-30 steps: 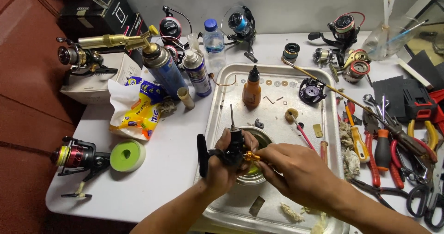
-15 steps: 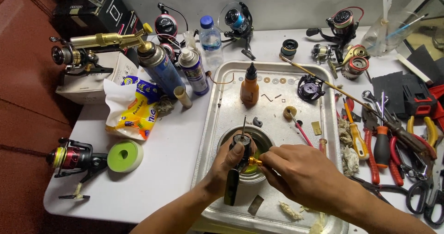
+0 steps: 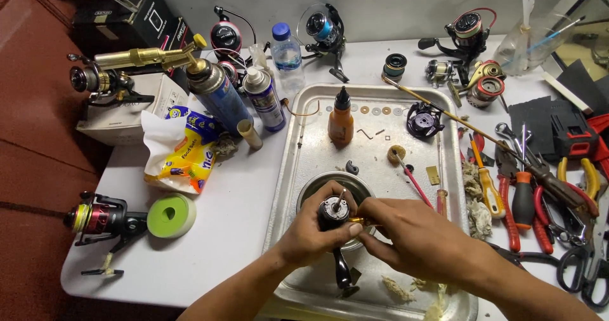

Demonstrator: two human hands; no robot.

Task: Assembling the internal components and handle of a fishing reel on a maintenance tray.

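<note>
The left hand (image 3: 314,232) wraps its fingers around a black fishing reel body (image 3: 332,212) above the round metal bowl (image 3: 311,194) in the near tray. The right hand (image 3: 412,235) pinches a small gold part (image 3: 355,220), fitting it in; that needs careful lining up. A yellow-and-blue bag (image 3: 187,150) lies far left, beside a blue spray can (image 3: 219,92).

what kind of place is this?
Probably a fishing-reel repair bench. Several spinning reels ring a white table, pliers and screwdrivers lie at the right, and both hands work on a black reel body over a metal tray.
</note>
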